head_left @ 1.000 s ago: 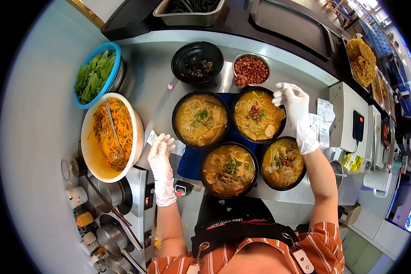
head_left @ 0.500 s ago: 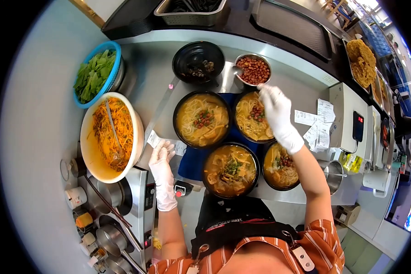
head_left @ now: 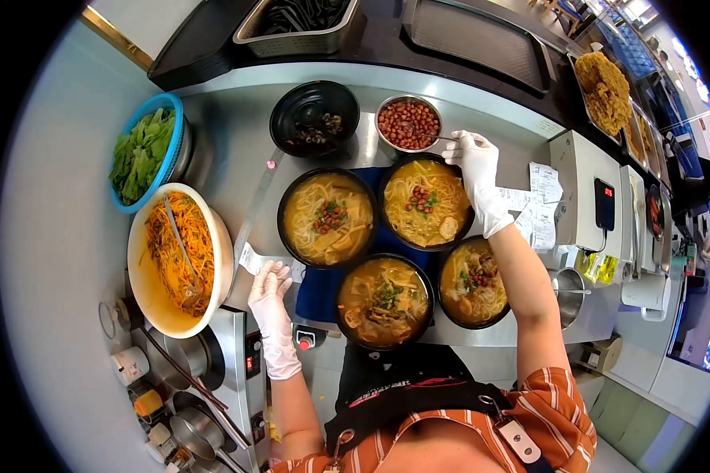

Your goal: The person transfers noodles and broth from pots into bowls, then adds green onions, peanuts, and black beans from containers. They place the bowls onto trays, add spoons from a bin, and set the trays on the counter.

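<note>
My right hand (head_left: 481, 175), in a white glove, is closed on the handle of a metal spoon (head_left: 445, 139). The spoon's bowl end is in a metal bowl of red-brown peanuts (head_left: 409, 124). Just below my right hand is a black bowl of noodles (head_left: 426, 202) topped with peanuts and green bits. Three more bowls stand around it: noodles at left (head_left: 327, 217), a soup at front (head_left: 386, 301) and noodles at right (head_left: 477, 282). My gloved left hand (head_left: 272, 303) rests with bent fingers over a paper slip (head_left: 252, 258) left of the bowls.
At left are a blue basket of leafy greens (head_left: 143, 154) and a white tub of shredded orange vegetables (head_left: 221, 251). A black bowl with dark bits (head_left: 314, 118) stands behind. Receipts (head_left: 541, 205) lie at right beside a white machine (head_left: 584, 189). Pots stand at lower left.
The view has shifted, so the bowls appear further left. My right hand has moved from above the noodle bowl to the spoon in the peanuts. My left hand stays by the slip.
</note>
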The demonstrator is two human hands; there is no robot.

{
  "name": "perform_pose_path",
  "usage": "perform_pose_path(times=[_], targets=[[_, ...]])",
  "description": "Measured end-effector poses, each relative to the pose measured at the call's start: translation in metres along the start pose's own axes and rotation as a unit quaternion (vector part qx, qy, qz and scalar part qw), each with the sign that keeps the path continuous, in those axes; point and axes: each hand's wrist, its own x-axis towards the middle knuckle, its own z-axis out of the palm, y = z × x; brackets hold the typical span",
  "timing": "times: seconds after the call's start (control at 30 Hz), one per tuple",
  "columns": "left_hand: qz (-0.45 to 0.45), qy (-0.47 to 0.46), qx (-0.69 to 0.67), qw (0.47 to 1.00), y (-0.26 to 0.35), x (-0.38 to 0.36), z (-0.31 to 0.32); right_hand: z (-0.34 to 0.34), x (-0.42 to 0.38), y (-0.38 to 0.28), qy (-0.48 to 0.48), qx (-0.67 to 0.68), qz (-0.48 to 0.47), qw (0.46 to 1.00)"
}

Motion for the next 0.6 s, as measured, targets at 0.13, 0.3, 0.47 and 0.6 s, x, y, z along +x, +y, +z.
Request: perform_pose_path(times=[0.13, 0.3, 0.47, 0.6], targets=[[-0.006, 0.001, -0.004, 1.000, -0.004, -0.002, 0.001, -0.010, 0.003, -0.010, -0.001, 0.032, 0.042, 0.999], [-0.031, 0.000, -0.005, 1.000, -0.007, -0.008, 0.006, -0.009, 0.004, -0.001, -0.063, -0.044, -0.041, 0.996], [-0.031, -0.001, -0.006, 0.999, -0.009, -0.015, 0.007, -0.007, -0.003, -0.010, -0.066, -0.028, -0.025, 0.997], [-0.030, 0.002, -0.007, 1.000, -0.010, -0.020, 0.003, -0.011, 0.001, -0.014, -0.049, 0.016, 0.033, 0.998]])
